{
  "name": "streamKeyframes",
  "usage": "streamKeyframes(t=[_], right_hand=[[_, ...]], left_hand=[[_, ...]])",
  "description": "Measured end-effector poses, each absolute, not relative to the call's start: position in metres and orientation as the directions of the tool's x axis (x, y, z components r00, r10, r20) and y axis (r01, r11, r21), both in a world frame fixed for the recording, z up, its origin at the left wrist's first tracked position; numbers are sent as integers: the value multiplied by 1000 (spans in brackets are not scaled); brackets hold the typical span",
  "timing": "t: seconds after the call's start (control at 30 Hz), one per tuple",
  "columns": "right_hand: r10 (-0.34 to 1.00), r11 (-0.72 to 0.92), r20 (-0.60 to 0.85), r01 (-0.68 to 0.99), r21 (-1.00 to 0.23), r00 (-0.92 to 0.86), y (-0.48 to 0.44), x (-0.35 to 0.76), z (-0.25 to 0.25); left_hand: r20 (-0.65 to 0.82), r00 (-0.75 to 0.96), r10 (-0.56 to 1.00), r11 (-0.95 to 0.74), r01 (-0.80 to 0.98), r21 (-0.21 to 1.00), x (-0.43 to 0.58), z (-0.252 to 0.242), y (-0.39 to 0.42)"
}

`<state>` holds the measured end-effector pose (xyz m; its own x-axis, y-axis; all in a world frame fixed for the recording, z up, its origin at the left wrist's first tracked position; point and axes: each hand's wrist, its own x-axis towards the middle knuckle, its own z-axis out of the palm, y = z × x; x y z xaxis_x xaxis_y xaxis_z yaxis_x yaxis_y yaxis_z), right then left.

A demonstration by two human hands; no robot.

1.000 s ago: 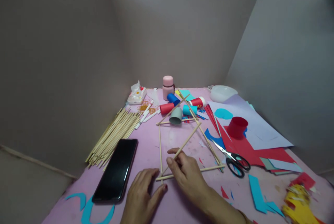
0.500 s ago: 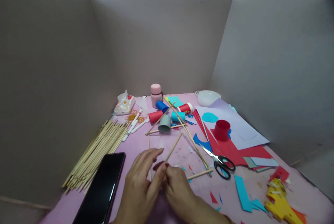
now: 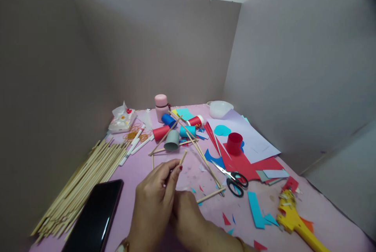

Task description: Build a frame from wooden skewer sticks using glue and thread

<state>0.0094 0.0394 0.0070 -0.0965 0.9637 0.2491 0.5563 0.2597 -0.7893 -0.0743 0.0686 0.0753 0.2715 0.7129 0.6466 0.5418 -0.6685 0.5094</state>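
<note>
My left hand [image 3: 154, 193] is closed, thumb and fingers pinching a thin wooden stick [image 3: 183, 157] whose tip pokes up above the fingertips. Just below and to the right, my right hand [image 3: 188, 213] forms a fist around the lower part of that stick; its fingertips are hidden. Beyond the hands, several sticks [image 3: 202, 154] lie in an open frame shape on the table. Paper tubes rest among them: a grey one [image 3: 172, 140], a red one [image 3: 160, 133], a light-blue one [image 3: 188, 131] and a dark-blue one [image 3: 168, 120].
At left lie a stick bundle [image 3: 76, 181] and a black phone [image 3: 95, 214]. Scissors [image 3: 232, 177], red paper [image 3: 252, 169], an upright red tube [image 3: 234, 144] and a yellow glue gun [image 3: 293, 218] are on the right. A pink flask [image 3: 161, 109] stands near the back partition [image 3: 152, 48].
The view has swung to the right, so the table things appear further left. My left hand's spread fingers have closed around the stick, and less of the stick shows above them.
</note>
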Motion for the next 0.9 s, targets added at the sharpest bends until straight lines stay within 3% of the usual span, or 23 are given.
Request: streamKeyframes(t=[0.17, 0.33, 0.43, 0.67, 0.9], right_hand=[[975, 214, 199, 640, -738, -97, 47, 43, 27], [956, 15, 233, 765, -644, 177, 86, 100, 35], [939, -65, 239, 811, -581, 246, 110, 117, 30], [956, -96, 187, 843, -529, 227, 135, 115, 16], [967, -65, 169, 828, -557, 189, 132, 118, 14]], left_hand=[[676, 257, 691, -675, 562, 477, -75, 73, 71], [699, 254, 669, -696, 546, 467, -75, 71, 70], [687, 239, 687, -682, 539, 495, -74, 70, 70], [678, 232, 698, -674, 532, 512, -74, 70, 70], [676, 246, 695, -681, 526, 509, -74, 69, 71]])
